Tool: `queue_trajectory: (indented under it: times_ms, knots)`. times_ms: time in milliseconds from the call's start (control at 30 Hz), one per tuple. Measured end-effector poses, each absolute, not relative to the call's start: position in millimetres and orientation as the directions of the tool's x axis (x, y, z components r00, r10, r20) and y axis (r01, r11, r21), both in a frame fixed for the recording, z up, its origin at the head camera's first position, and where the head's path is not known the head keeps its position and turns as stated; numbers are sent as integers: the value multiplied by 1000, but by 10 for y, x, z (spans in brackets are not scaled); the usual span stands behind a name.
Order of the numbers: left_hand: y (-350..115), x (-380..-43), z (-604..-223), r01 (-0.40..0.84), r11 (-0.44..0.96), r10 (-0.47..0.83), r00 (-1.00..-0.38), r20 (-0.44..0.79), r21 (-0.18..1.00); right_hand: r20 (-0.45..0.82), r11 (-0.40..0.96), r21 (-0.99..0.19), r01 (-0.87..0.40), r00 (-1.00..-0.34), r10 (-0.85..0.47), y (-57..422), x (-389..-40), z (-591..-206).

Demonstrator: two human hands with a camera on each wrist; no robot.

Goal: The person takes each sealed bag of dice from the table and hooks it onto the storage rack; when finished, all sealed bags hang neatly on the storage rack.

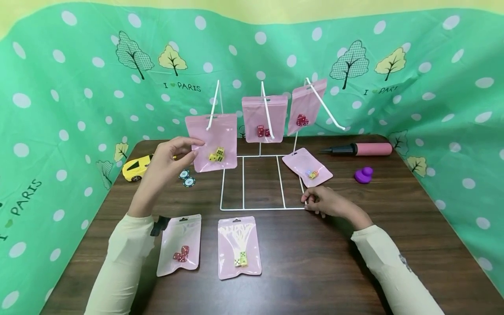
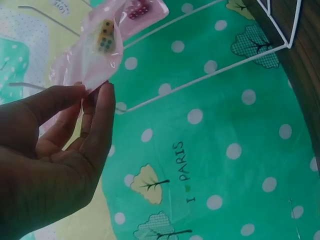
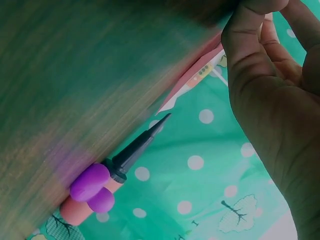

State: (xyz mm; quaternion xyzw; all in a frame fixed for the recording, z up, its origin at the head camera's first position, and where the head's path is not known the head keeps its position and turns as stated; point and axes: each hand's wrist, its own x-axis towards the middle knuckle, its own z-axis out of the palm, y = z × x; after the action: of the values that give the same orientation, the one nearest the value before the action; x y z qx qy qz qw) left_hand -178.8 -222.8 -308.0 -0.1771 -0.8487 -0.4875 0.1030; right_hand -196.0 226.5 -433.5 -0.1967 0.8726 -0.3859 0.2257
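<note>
My left hand (image 1: 167,162) pinches the left edge of a pink zip bag with yellow dice (image 1: 210,135), which hangs at the left hook of a white wire rack (image 1: 252,209). Thumb and fingers meet on the bag's edge in the left wrist view, where the bag (image 2: 107,55) bulges. At the base's front right corner, my right hand (image 1: 328,202) grips the rack's wire; its fingertips are partly hidden. Two pink bags with red dice hang on the middle hook (image 1: 269,116) and right hook (image 1: 324,105). A bag with multicoloured dice (image 1: 303,164) lies across the base's right side.
In front lie a bag with red dice (image 1: 185,236) and one with light yellow and white dice (image 1: 238,238). A yellow toy car (image 1: 135,168) and poker chips (image 1: 189,181) are left. To the right are a pink-and-black hand pump (image 1: 372,149) and a purple rubber duck-like toy (image 1: 364,175).
</note>
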Motion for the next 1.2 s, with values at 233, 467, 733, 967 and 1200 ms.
queue_trajectory:
  times_ms: [233, 467, 733, 967, 1200]
  knots:
    - [-2137, -2080, -3091, 327, 401, 178, -944, 277, 856, -221, 603, -776, -188, -814, -537, 2252, -1954, -4342]
    - [-2094, -2383, -3065, 301, 391, 124, -954, 274, 870, -222, 606, -775, -178, -821, -526, 2258, -1967, -4355]
    - [-2094, -2582, -3034, 272, 417, 101, -962, 253, 867, -216, 601, -778, -180, -823, -526, 2261, -1962, -4373]
    - [-2171, -2515, -3110, 256, 373, 105, -967, 234, 892, -222, 603, -777, -178, -820, -528, 2251, -1950, -4375]
    - [-2364, -2384, -3158, 216, 312, 27, -975, 219, 925, -223, 599, -782, -172, -820, -527, 2249, -1968, -4363]
